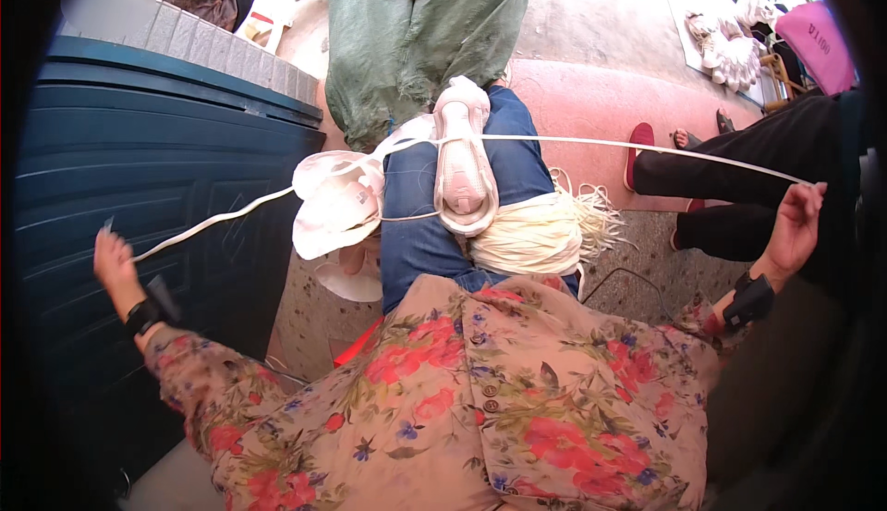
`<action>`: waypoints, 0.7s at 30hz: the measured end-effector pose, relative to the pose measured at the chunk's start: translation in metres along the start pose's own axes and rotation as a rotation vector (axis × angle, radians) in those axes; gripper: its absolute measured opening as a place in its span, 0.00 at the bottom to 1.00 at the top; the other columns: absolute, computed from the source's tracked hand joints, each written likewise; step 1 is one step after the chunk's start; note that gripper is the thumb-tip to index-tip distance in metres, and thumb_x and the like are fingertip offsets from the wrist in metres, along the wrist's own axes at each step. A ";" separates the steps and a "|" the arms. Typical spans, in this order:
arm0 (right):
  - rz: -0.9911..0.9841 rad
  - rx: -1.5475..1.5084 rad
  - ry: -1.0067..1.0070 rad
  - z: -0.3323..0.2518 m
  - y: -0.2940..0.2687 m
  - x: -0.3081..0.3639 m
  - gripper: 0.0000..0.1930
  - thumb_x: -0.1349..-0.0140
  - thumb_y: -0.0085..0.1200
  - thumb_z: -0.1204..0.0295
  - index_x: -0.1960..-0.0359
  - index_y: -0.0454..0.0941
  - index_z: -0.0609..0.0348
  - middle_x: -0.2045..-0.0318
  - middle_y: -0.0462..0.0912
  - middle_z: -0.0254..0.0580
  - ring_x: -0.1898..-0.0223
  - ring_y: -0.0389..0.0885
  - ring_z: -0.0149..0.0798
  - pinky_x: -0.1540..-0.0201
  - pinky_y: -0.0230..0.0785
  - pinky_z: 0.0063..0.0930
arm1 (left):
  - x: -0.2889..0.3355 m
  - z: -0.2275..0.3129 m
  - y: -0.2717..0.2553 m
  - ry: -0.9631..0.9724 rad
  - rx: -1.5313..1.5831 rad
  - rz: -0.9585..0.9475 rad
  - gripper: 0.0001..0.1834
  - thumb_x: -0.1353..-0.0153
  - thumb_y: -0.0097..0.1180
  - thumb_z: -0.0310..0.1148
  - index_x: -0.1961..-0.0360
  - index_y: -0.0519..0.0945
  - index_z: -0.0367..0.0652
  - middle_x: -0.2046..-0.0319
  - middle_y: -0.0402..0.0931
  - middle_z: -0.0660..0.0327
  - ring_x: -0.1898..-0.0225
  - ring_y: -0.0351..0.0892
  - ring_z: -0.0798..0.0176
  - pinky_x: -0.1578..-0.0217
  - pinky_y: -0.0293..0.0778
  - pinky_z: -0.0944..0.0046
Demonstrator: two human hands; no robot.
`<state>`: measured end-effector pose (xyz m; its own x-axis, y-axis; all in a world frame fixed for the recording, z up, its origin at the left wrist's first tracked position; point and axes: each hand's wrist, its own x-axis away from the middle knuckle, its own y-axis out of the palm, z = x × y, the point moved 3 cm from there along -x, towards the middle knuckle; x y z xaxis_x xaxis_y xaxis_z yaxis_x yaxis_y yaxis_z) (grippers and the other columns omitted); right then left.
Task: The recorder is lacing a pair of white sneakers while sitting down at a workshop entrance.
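On my lap rests a pale pink shoe (465, 164), its toe end toward me. A flat white shoelace (591, 140) crosses it and runs far out to both sides. Out at the far left, my left hand (115, 260) is closed on one stretch of the lace, with a small tip showing above the fingers. My right hand (796, 226), raised at the far right, pinches the other end between thumb and fingers. Left of the shoe lies a second white shoe piece (337, 204), partly overlapping my leg. A thick bundle of cream laces (531, 238) lies across my thigh.
A dark blue panelled door (157, 206) stands close on the left below a tiled ledge (194, 49). Ahead is a large green sack (416, 49) with pale laces on top. Another person's dark-trousered legs (739, 174) are at the right, near hanging pale shoes (730, 54).
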<state>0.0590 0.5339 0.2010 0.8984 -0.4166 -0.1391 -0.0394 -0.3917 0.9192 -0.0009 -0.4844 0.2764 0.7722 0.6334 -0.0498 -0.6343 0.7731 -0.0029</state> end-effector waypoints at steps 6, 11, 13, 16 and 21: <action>-0.060 0.750 0.328 0.157 -0.022 0.000 0.11 0.38 0.45 0.75 0.55 0.72 0.65 0.57 0.77 0.44 0.53 0.75 0.34 0.46 0.65 0.26 | 0.147 -0.136 0.287 -0.266 -0.214 -0.459 0.20 0.51 0.51 0.24 0.54 0.69 0.40 0.80 0.66 0.68 0.85 0.63 0.77 0.87 0.58 0.78; -0.541 1.516 0.489 0.327 -0.059 0.055 0.05 0.45 0.54 0.72 0.68 0.79 0.57 0.68 0.79 0.38 0.63 0.76 0.38 0.58 0.67 0.29 | 0.255 -0.203 0.408 -0.479 -0.396 -1.066 0.08 0.44 0.52 0.30 0.65 0.73 0.37 0.73 0.77 0.58 0.73 0.78 0.68 0.73 0.73 0.72; -0.837 1.683 0.257 0.357 -0.057 0.070 0.06 0.48 0.54 0.73 0.69 0.79 0.56 0.66 0.76 0.41 0.58 0.72 0.45 0.54 0.64 0.34 | 0.287 -0.226 0.430 -0.592 -0.417 -1.092 0.07 0.43 0.50 0.30 0.67 0.72 0.37 0.70 0.77 0.56 0.71 0.78 0.66 0.71 0.74 0.71; -0.903 1.758 0.291 0.380 -0.059 0.069 0.05 0.46 0.52 0.73 0.70 0.78 0.60 0.67 0.76 0.44 0.60 0.72 0.48 0.58 0.66 0.36 | 0.302 -0.248 0.453 -0.688 -0.393 -0.984 0.07 0.42 0.48 0.29 0.65 0.71 0.37 0.69 0.75 0.56 0.69 0.77 0.65 0.71 0.74 0.70; -0.924 2.001 0.220 0.400 -0.061 0.054 0.08 0.44 0.47 0.70 0.72 0.78 0.59 0.67 0.77 0.45 0.61 0.72 0.48 0.59 0.64 0.42 | 0.304 -0.266 0.472 -0.733 -0.388 -0.916 0.07 0.40 0.47 0.30 0.65 0.70 0.36 0.70 0.73 0.59 0.70 0.75 0.67 0.70 0.73 0.70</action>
<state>-0.0649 0.2067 -0.0097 0.9400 0.3405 -0.0213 0.1646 -0.5075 -0.8458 -0.0757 0.0639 -0.0059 0.6963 -0.1700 0.6974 0.2788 0.9593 -0.0446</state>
